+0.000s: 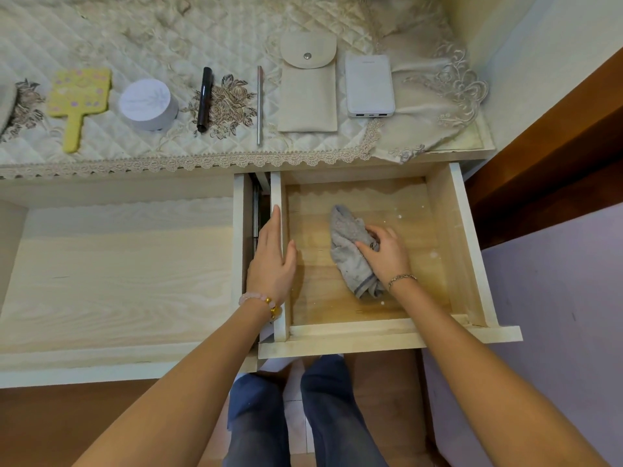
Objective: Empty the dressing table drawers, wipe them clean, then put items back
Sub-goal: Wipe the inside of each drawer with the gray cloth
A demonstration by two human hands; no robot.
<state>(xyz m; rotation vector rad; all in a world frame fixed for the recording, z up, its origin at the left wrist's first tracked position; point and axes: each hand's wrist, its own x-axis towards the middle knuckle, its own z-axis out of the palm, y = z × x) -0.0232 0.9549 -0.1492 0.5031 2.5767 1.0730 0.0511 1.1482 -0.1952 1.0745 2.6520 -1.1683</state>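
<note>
Left hand (pixel 271 261) lies flat, fingers straight — right hand (pixel 387 254) curls in a grip.

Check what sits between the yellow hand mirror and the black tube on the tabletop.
In the head view, a round white jar stands on the quilted cover between the yellow hand mirror and the black tube.

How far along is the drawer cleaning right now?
Done: both pale wooden drawers emptied, items on the quilted cream cover. In hand: right hand grips a grey cloth on the right drawer's floor; left hand rests on its wall. Left: putting items back.
</note>
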